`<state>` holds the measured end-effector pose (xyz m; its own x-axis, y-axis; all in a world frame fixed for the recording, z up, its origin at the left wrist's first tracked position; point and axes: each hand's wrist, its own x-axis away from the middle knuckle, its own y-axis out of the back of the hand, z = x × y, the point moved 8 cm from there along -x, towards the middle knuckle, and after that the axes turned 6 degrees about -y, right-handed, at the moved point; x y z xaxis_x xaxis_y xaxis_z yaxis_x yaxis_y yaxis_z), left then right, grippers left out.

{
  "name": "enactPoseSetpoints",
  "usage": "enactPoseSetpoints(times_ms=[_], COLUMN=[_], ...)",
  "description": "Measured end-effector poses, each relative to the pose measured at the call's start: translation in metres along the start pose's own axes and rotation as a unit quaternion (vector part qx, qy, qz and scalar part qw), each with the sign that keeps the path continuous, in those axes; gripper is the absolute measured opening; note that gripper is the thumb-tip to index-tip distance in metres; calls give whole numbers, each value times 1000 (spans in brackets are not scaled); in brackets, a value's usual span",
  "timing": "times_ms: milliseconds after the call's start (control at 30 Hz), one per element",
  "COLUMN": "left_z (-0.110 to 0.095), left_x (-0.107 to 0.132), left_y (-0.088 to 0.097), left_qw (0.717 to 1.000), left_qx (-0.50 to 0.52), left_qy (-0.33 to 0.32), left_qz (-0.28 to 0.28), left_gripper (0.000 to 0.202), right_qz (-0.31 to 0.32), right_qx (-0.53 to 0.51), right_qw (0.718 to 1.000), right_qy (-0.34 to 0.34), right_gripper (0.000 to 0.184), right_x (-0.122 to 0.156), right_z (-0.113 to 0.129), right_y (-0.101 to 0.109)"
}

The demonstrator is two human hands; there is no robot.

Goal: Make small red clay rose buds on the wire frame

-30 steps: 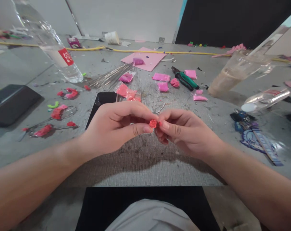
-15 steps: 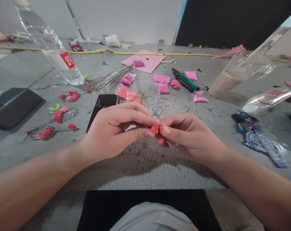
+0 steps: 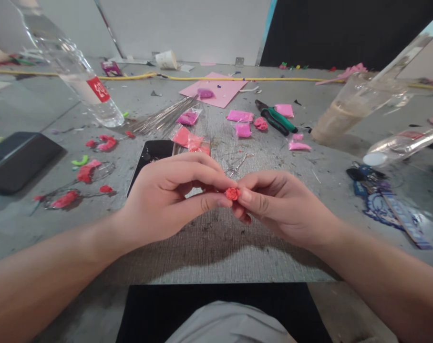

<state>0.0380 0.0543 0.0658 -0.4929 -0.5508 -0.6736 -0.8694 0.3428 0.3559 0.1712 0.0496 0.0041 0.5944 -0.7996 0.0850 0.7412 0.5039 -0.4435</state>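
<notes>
Between the fingertips of both hands is a small red clay rose, its layered petals turned toward me. My left hand pinches it from the left with thumb and forefinger. From the other side, the thumb and forefinger of my right hand press on its edge; the lower right fingers curl beneath and are partly hidden. Just behind the hands lies a bent piece of thin wire. A black phone is partly covered by my left hand, with orange-red clay packets beside it.
Red clay pieces on wire loops lie at left, near a black case and a water bottle. Behind are wire stems, pink clay packets and green-handled pliers. At right stand a drink cup and keys.
The red rose shows a little more of its face between the fingers, and the small red bit at the right thumb has merged against it. Both hands stay almost in place.
</notes>
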Motion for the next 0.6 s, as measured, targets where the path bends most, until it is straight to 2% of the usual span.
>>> enactPoseSetpoints(times_ms=[600], left_z=[0], left_x=[1], left_y=[1], left_qw=[999], left_qx=[-38], left_qy=[28], left_qz=[-6], left_gripper=[15], right_qz=[-9], right_qx=[11], right_qw=[1000], right_qy=[-3], right_gripper=[9], right_x=[-1], right_z=[-2], right_y=[2])
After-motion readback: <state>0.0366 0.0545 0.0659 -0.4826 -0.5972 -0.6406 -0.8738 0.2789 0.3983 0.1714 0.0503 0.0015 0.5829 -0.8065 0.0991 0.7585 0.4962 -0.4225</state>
